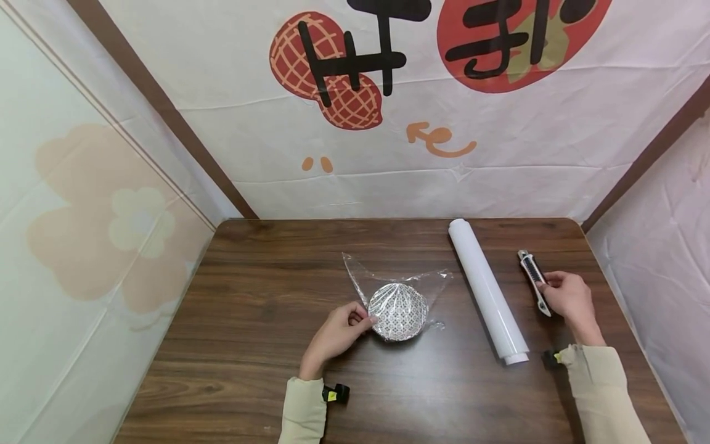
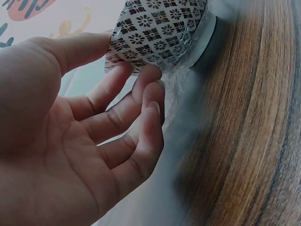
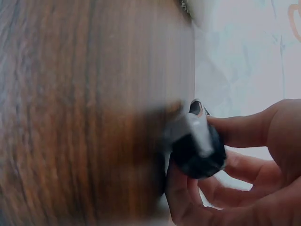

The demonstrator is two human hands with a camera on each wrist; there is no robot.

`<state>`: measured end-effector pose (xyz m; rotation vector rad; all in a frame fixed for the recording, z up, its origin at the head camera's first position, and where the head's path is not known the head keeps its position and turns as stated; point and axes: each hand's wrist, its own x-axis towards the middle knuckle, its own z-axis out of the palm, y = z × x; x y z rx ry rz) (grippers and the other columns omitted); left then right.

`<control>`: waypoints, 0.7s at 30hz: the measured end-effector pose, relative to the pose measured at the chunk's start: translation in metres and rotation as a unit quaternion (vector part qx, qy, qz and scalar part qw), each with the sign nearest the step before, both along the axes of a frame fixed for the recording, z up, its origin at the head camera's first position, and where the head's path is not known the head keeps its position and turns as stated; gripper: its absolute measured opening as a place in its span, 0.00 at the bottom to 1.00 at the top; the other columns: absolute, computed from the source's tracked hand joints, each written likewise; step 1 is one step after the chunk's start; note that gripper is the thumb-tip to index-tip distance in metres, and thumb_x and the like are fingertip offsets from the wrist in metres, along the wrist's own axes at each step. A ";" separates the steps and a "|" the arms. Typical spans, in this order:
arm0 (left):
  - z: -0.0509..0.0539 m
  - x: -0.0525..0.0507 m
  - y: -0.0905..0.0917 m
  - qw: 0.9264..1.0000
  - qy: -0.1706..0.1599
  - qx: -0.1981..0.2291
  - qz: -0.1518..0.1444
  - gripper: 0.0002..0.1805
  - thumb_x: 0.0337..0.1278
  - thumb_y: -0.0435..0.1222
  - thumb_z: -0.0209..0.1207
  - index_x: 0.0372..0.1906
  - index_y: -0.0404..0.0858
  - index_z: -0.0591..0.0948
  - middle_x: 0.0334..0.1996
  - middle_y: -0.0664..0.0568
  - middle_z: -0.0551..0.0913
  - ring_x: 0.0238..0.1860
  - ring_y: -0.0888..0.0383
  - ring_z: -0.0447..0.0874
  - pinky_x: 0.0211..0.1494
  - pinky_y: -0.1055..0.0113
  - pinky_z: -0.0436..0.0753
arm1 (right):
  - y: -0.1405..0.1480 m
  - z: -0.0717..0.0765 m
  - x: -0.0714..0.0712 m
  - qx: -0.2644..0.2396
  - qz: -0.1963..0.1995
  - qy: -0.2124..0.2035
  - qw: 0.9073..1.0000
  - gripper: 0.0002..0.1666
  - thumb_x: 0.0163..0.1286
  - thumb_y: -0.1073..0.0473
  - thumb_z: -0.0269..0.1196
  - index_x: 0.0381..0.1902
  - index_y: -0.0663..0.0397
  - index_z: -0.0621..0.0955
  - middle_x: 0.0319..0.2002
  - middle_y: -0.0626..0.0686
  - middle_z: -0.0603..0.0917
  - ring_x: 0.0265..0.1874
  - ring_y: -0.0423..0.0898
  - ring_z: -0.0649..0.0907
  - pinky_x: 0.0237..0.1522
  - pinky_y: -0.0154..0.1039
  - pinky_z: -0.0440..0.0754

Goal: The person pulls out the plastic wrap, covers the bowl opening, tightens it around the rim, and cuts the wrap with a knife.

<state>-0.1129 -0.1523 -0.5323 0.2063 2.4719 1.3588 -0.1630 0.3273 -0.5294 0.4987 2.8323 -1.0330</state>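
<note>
A round bowl [image 1: 398, 311] with a dark floral pattern on white sits on the table, clear plastic wrap [image 1: 360, 277] over it and flaring out behind. My left hand [image 1: 345, 327] is at the bowl's left edge, thumb and index finger pinching it. In the left wrist view, wrap clings around the patterned side of the bowl [image 2: 157, 30], and the other fingers of the left hand [image 2: 94, 127] curl loosely below. Over at the right, my right hand [image 1: 569, 299] grips a utility knife [image 1: 534, 280] between thumb and fingers. The knife [image 3: 197, 146] looks blurred in the right wrist view.
A long white roll of plastic wrap [image 1: 488, 290] lies slanted on the table between the bowl and the knife. The dark wooden table [image 1: 238, 345] is bordered by printed fabric walls [image 1: 388, 185] at the back and both sides.
</note>
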 end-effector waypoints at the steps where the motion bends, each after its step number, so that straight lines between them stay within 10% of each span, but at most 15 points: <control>1: 0.000 0.000 0.000 1.000 0.000 -0.001 -0.001 0.12 0.72 0.46 0.64 0.39 0.41 0.82 0.31 0.54 0.83 0.32 0.62 0.77 0.34 0.73 0.75 | 0.001 0.000 0.000 0.002 -0.004 -0.005 1.000 0.26 0.76 0.56 0.62 0.61 0.73 0.80 0.52 0.73 0.85 0.45 0.61 0.83 0.35 0.38 0.73; 21: 0.000 0.002 0.000 1.000 -0.008 -0.015 -0.004 0.16 0.74 0.52 0.62 0.39 0.44 0.83 0.33 0.47 0.87 0.29 0.63 0.77 0.32 0.72 0.74 | 0.002 -0.001 -0.003 0.016 -0.024 -0.018 0.999 0.25 0.73 0.54 0.63 0.57 0.70 0.83 0.47 0.68 0.89 0.37 0.53 0.83 0.33 0.39 0.73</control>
